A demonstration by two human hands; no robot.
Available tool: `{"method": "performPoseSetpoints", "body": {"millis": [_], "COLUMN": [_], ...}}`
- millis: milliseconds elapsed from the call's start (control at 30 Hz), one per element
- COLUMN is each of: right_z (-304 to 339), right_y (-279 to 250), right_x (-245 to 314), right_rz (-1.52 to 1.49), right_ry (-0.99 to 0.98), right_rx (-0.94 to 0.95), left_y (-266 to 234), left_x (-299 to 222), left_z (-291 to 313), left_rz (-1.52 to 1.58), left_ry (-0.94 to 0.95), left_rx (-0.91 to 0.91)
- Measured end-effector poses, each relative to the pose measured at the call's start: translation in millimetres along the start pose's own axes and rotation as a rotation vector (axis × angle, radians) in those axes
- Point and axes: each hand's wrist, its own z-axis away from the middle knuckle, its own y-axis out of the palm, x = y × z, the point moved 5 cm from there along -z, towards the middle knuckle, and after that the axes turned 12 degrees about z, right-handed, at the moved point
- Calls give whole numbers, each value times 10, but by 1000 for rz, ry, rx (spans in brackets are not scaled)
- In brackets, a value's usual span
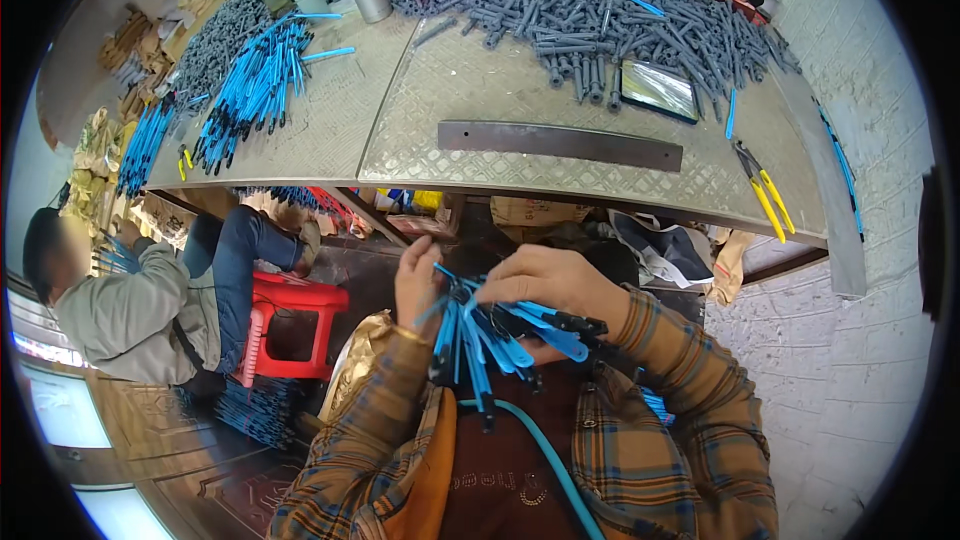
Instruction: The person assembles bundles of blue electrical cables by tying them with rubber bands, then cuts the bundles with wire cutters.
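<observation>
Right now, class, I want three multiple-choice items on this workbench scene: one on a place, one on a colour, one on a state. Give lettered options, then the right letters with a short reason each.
1. Where does the dark flat metal bar lie?
A. on the metal table top
B. on the red stool
C. in the person's lap

2. What colour are the handles of the pliers at the table's right edge?
A. red
B. yellow
C. green

3. What is the state of the person's two hands?
A. both resting flat on the table
B. both empty, held apart
C. both closed on a bundle of blue strips

Answers: 1 A, the bar lies flat near the table's front edge. 2 B, both handles show yellow. 3 C, the left hand and right hand grip the bundle below the table edge.
</observation>
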Motion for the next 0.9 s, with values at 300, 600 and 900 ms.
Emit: {"method": "performPoseSetpoints", "body": {"millis": [300,600,900], "right_z": [319,190,901], "right_y": [465,392,681], "right_x": [-89,-81,-346], "right_rz": [-274,-260,-1229], "right_ry": [187,301,631], "right_rx": [405,533,187], "left_y": [690,768,773], "left_x": [-755,-718,-637], "left_z": [800,874,777], "left_rz": [-603,-512,-383], "left_ry": [-780,-905,-872], "left_rx": [918,802,846]}}
